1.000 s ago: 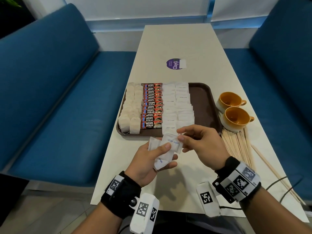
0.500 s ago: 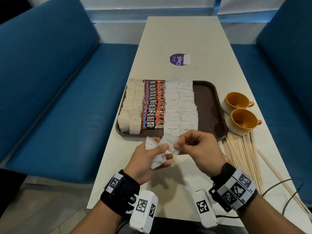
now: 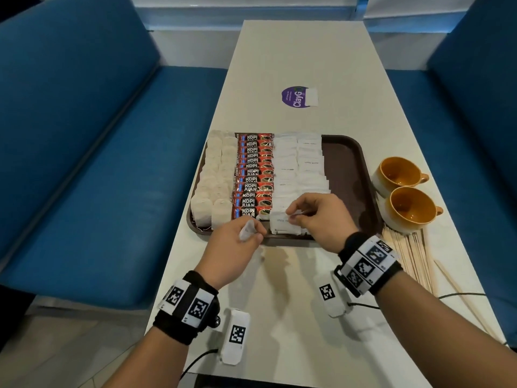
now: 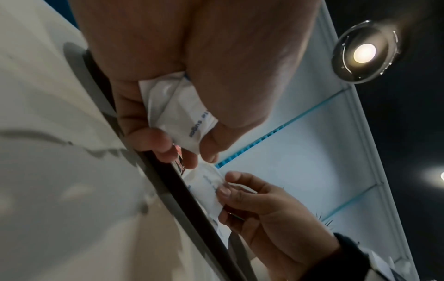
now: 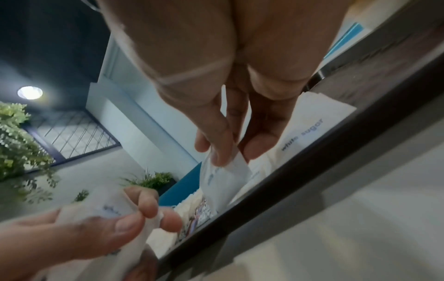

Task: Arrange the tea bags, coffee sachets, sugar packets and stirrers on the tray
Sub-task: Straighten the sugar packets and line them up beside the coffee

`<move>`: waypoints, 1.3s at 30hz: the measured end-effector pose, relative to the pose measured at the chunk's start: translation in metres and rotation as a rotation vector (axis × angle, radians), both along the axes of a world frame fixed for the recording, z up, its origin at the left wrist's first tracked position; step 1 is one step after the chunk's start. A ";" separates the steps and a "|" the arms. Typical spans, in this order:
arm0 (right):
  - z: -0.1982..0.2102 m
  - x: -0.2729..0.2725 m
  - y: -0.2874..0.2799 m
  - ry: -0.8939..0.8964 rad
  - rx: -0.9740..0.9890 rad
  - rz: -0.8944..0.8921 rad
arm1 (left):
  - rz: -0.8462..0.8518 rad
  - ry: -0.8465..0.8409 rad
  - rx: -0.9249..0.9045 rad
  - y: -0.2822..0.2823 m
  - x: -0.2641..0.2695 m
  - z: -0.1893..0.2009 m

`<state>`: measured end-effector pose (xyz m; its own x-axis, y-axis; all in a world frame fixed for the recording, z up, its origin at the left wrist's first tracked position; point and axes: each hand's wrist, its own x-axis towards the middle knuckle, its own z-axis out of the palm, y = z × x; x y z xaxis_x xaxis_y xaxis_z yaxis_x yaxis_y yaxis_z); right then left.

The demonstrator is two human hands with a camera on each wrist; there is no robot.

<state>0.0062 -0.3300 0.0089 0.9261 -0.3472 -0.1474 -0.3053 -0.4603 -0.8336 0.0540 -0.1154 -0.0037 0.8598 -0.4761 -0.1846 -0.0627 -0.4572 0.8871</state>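
Pinching "white sugar" packets (image 3: 285,224), both the right hand (image 3: 319,219) and left hand (image 3: 232,247) hover beside "KOPI JUAN" sachets (image 3: 253,175).

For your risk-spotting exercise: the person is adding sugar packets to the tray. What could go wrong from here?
1. The right hand sets its sugar packet at the tray near edge; it might slide off.
2. The left hand grips spare packets loosely bunched; one may drop.
3. A wrist could nudge the stirrers.
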 end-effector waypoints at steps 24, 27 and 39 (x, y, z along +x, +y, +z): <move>0.003 0.014 -0.006 0.115 -0.166 0.104 | -0.120 0.044 0.019 -0.017 -0.002 -0.001; 0.000 0.014 -0.002 0.094 -0.238 0.120 | -0.115 0.047 0.023 -0.018 -0.005 -0.004; 0.010 -0.025 -0.033 0.117 -0.215 -0.013 | 0.045 0.196 -0.210 -0.008 -0.013 0.014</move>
